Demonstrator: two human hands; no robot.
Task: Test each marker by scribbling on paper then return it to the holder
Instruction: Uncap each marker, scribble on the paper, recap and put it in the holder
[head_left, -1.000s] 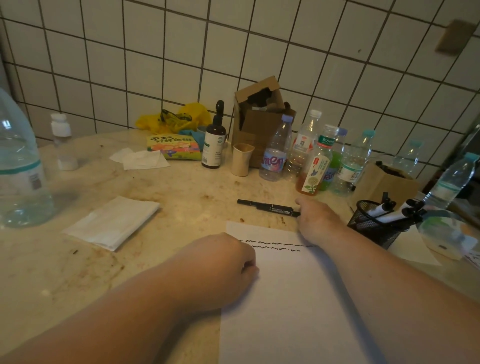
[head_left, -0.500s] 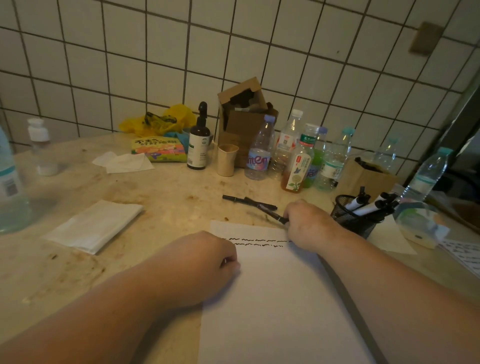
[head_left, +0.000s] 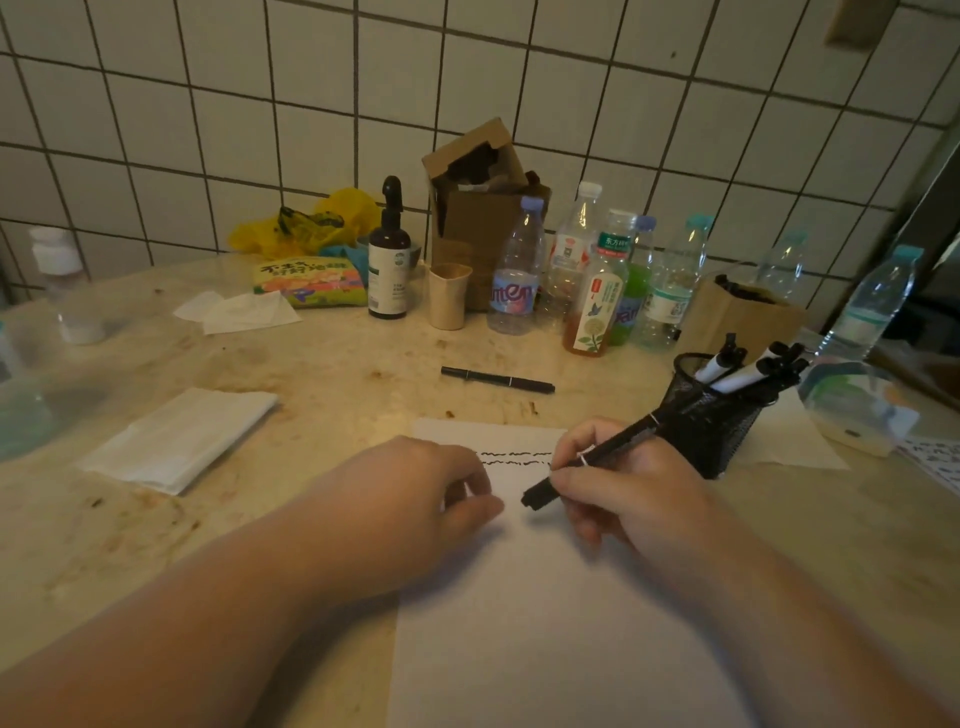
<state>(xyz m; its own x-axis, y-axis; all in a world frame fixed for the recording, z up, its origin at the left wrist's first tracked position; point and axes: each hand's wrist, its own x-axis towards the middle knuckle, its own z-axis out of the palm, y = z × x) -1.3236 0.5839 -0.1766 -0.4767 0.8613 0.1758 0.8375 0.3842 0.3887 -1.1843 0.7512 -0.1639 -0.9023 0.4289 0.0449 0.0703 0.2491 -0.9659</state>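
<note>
**Marker in R hand, cap end over paper — next scribble pending**

R hand (head_left: 623, 499) grips marker (head_left: 587, 464) w/ thumb + fingers curled round the barrel, near the low end. Blunt low end hangs just above paper (head_left: 519, 597), below the two scribble lines (head_left: 514, 457); can't tell if cap is on or tip is bare. If capped: pull it w/ L hand, don't drag the grip. Then short wavy stroke under the existing lines, light pressure, keep it on the sheet, not the counter (head_left: 337, 395).

Pose: marker tilts up-right, its top end points toward the holder (head_left: 711, 415). R wrist rests on paper, forearm comes in from lower right. L hand (head_left: 431, 499) sits on the sheet's left edge, fingers curled, nothing visible in them; it's pinning the paper. Keep it there while scribbling.

Second marker (head_left: 497, 379) lies flat on counter beyond the paper, well apart from both hands. Holder is just right of R hand, several markers in it, so return is a short reach.
</note>
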